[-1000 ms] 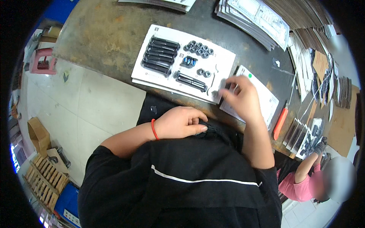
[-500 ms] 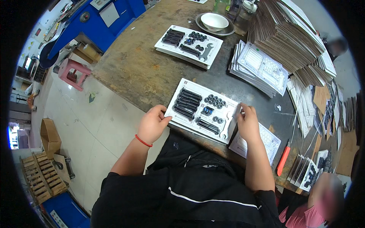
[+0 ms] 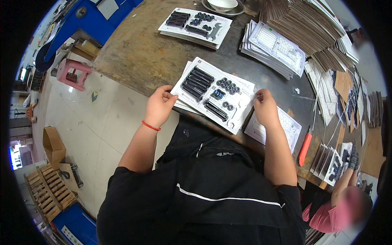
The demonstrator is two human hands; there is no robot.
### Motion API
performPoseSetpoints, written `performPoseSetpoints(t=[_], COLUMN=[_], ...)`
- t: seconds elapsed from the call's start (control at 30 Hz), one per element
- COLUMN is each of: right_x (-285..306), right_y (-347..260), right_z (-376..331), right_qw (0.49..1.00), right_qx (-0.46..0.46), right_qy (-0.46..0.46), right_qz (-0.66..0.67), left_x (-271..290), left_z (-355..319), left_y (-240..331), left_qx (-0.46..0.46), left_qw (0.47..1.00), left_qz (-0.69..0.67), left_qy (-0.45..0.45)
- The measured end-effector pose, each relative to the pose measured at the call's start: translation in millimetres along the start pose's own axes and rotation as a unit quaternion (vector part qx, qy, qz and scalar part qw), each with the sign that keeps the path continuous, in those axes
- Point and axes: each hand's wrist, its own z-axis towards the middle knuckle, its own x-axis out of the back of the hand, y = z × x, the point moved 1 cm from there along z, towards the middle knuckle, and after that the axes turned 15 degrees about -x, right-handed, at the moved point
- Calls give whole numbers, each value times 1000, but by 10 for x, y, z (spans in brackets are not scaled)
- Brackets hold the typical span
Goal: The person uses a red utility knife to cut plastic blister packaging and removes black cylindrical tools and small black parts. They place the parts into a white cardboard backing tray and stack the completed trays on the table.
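Note:
Before me lies a white blister card (image 3: 243, 96) packed with black bolts, nuts, small blue-marked pieces and a silver open-end wrench. It sits askew on another white card (image 3: 185, 107) at the table's front edge. My left hand (image 3: 159, 107) is closed on its left corner, thumb on top. My right hand (image 3: 266, 109) has curled fingers close beside its right edge; what they pinch, if anything, is hidden. Under my right wrist a printed white sheet (image 3: 286, 128) lies on the table. Farther off rests a stack of similar hardware cards (image 3: 222, 34).
Printed cards (image 3: 265, 57) and a tall cardboard stack (image 3: 302, 28) fill the right rear. A red-handled tool (image 3: 304, 150) lies to the right, near upright packed cards (image 3: 331, 173). Another person (image 3: 326, 216) is at lower right. A bowl (image 3: 222, 5) stands on a tray at the back.
The upper hardware card has turned clockwise over the one beneath, which now shows at its left. My view has shifted, so the table appears higher. My hands stay at the card's sides.

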Motion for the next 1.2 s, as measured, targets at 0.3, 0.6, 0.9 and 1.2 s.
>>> performPoseSetpoints(t=[0.3,0.6,0.9,1.2], right_x=[-107,-209,-89,-116], right_y=[372,429,321,424], right_z=[-107,-324,-642,-888], right_qw=[999,987,940,943], right_qx=[-19,-39,-122,-112], right_qy=[-4,-24,-138,-200], right_qz=[49,157,288,243], left_x=[-363,-937,-970,-620], left_z=[-654,-959,-958,-993], left_y=[288,257,26,-136], left_qx=[184,210,204,148], left_qw=[941,890,876,846], left_qz=[-169,-307,-351,-397], left_qy=[-228,-265,-260,-324])
